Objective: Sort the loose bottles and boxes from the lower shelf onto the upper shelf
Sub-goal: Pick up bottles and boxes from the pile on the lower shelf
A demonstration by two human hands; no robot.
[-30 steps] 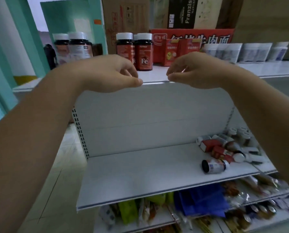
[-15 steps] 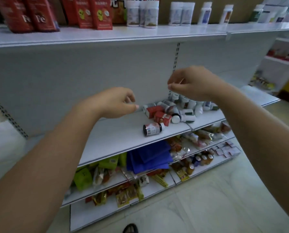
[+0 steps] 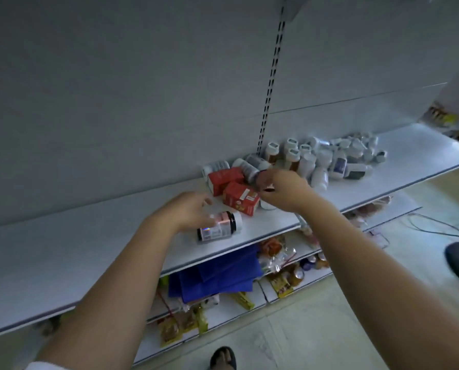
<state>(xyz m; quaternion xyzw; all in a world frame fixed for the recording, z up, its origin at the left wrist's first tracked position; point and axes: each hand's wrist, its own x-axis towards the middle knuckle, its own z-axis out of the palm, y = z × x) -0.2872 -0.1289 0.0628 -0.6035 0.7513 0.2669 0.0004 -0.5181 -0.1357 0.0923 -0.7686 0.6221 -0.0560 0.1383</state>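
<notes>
Two red boxes [image 3: 224, 180], square-cornered card with matt faces, lie tipped against each other on the lower shelf [image 3: 89, 236], a flat white metal board with a thin front lip. Just in front of them a dark bottle [image 3: 219, 227] lies on its side. It is a smooth, glossy cylinder with a paper label round its body and a white cap pointing right. Behind and to the right of the boxes is a heap of white bottles [image 3: 338, 158]. These are round plastic, most toppled, a few upright against the plain grey back panel [image 3: 116, 89], which a slotted metal upright [image 3: 269, 84] divides. On the shelf below lie flat blue sheets [image 3: 217, 273] beside crinkly, shiny packets [image 3: 276, 260].

Your left hand [image 3: 188, 209] reaches palm down over the base end of the dark bottle, fingers loosely spread and slightly bent. You cannot tell from here whether they touch the glass. Your right hand [image 3: 284, 190] sits just right of the nearer red box, at the near edge of the heap. Its wrist is bent and its fingers are curled in, with thumb and forefinger drawn close. That spot is blurred, so whether it pinches anything cannot be told. Your hands are apart, with the nearer red box between them.
</notes>
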